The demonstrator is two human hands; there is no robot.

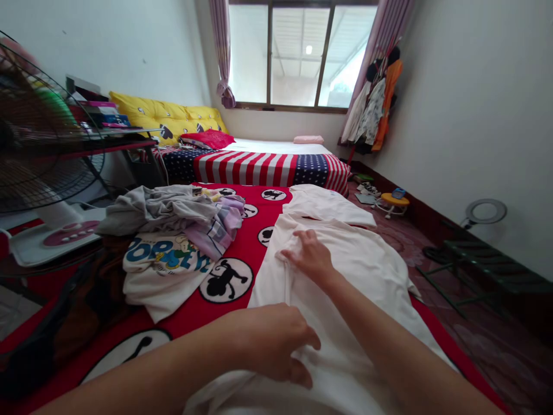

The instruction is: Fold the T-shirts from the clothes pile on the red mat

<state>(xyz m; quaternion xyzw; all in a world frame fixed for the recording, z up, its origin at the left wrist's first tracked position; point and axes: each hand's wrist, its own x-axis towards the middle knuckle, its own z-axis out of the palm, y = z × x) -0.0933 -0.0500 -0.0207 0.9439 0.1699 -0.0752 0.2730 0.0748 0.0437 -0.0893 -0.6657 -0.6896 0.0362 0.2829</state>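
Note:
A white shirt [349, 288] lies spread out on the red cover, its collar at the far end. My left hand [276, 340] hovers over or rests on its lower part; thumb and forefinger are apart and nothing shows between them. Farther up, my right hand [313, 256] is at the shirt's upper left, by the sleeve, with its fingers spread over the cloth. Whether those fingertips press on the fabric is hard to tell. Just beyond the collar lies another white garment [326, 204], folded flat.
Left of the shirt, a pile holds a grey garment [159, 207], a lilac plaid garment [222, 222] and a Popeye-print shirt [166, 276]. Red bedding [259, 265] lies beneath. A fan [47, 132] stands at left, a dark green folding stool [484, 265] at right.

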